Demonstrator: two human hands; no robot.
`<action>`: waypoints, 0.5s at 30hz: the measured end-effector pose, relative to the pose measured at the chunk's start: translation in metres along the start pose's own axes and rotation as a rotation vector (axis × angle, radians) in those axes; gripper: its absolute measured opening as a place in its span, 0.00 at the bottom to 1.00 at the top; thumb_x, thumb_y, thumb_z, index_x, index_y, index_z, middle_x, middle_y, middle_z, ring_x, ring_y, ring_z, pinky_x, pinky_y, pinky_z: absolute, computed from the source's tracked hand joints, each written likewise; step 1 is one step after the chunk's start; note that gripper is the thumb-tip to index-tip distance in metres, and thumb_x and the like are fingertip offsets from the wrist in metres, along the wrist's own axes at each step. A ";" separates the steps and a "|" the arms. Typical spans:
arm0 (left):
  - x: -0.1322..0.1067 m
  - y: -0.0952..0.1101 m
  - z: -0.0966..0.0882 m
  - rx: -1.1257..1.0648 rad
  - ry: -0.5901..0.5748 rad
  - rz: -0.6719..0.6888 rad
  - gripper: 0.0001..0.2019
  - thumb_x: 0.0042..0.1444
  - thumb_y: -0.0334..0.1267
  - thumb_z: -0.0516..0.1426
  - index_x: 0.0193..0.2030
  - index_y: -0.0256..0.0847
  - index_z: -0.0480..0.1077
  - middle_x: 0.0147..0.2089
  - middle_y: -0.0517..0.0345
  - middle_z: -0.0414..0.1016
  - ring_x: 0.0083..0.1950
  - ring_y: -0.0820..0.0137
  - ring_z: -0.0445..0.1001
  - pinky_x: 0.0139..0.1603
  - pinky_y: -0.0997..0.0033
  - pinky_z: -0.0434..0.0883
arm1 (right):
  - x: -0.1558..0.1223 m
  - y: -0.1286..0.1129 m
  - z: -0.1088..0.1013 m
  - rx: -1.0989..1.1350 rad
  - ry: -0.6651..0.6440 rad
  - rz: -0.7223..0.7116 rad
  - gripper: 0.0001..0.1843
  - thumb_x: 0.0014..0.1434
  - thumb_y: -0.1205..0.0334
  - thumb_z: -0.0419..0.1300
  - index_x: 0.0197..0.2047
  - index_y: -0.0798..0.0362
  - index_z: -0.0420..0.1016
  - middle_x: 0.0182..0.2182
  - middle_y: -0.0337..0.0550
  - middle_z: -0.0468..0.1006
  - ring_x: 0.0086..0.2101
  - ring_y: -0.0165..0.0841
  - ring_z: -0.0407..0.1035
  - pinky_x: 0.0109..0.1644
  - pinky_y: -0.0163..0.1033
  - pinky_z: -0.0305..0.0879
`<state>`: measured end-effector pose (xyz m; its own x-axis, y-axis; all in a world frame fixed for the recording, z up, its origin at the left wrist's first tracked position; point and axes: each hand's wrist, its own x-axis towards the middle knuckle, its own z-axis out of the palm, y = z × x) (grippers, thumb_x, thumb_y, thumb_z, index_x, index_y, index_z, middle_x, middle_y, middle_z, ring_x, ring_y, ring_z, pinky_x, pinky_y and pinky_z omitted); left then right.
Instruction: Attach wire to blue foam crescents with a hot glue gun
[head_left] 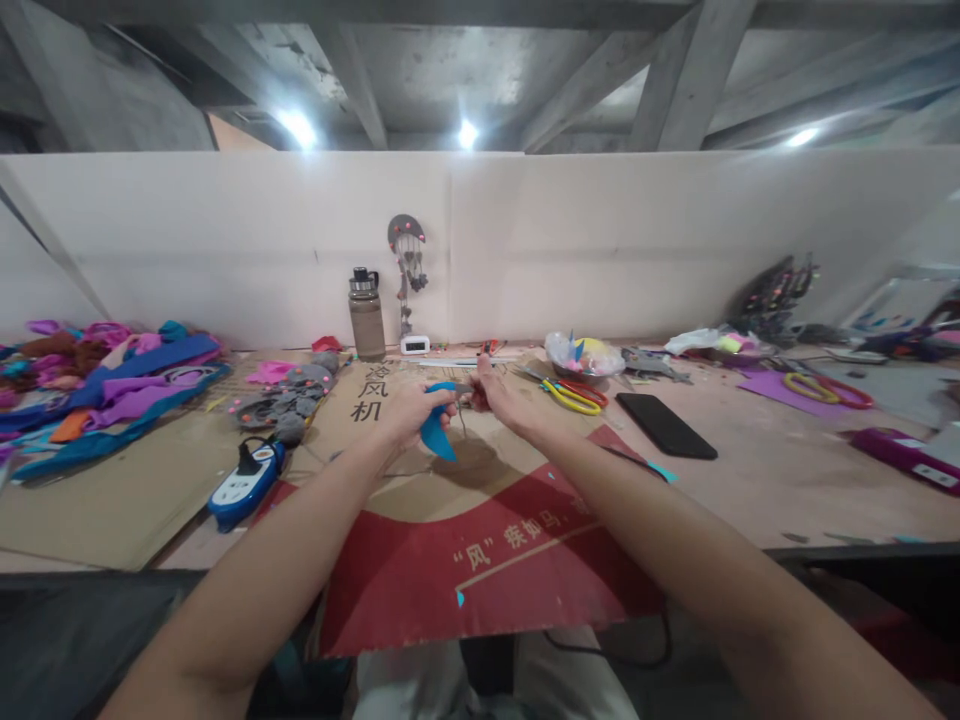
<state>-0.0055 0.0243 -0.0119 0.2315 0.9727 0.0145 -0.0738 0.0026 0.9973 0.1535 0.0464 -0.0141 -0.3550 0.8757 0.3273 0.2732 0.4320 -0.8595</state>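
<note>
Fabric strip [437, 437], bright blue and curved, pinched in the fingers of the left hand [433, 402] above the middle of the printed cardboard [480, 585]. Hangs free below those fingertips, long axis running mostly downward, lower tip pointing back toward the wearer and slightly right. Lies just left of the right hand [486, 393], so clearly nearer the left. Right beside it, fingers of the right hand drawn close together; cannot tell whether gripping anything or merely touching, with fingertips too small and blurred. Out to the right, near the hands, scissors [577, 400] with yellow and red handles, then a black phone [666, 425] on the table [750, 500]. To the left, grey pieces [296, 398] and a blue power strip [244, 490]; beyond the hands, a bottle [366, 325] and a small white clock [415, 346]; at far left, a colourful cloth pile [135, 385].
</note>
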 end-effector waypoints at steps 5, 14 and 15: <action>-0.001 0.000 -0.001 0.016 0.003 -0.020 0.07 0.42 0.35 0.62 0.27 0.36 0.68 0.20 0.63 0.68 0.17 0.79 0.64 0.21 0.77 0.65 | 0.011 -0.003 0.004 -0.247 -0.080 -0.201 0.27 0.59 0.40 0.45 0.21 0.52 0.66 0.21 0.38 0.70 0.25 0.30 0.62 0.32 0.36 0.55; 0.006 -0.003 -0.017 0.029 -0.187 -0.029 0.05 0.42 0.33 0.61 0.27 0.35 0.70 0.22 0.60 0.70 0.20 0.79 0.66 0.23 0.78 0.66 | 0.010 0.004 0.014 -0.223 -0.076 -0.252 0.25 0.61 0.44 0.46 0.21 0.52 0.64 0.20 0.38 0.69 0.24 0.29 0.60 0.33 0.35 0.56; 0.006 -0.004 -0.017 0.010 -0.162 -0.027 0.04 0.43 0.33 0.60 0.27 0.35 0.71 0.22 0.60 0.70 0.19 0.79 0.66 0.23 0.78 0.66 | 0.010 0.007 0.012 -0.159 -0.080 -0.208 0.26 0.60 0.41 0.44 0.21 0.52 0.64 0.20 0.38 0.69 0.24 0.29 0.60 0.32 0.35 0.57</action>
<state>-0.0202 0.0340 -0.0167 0.3862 0.9224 -0.0014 -0.0559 0.0249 0.9981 0.1416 0.0555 -0.0216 -0.4861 0.7477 0.4525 0.3218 0.6345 -0.7028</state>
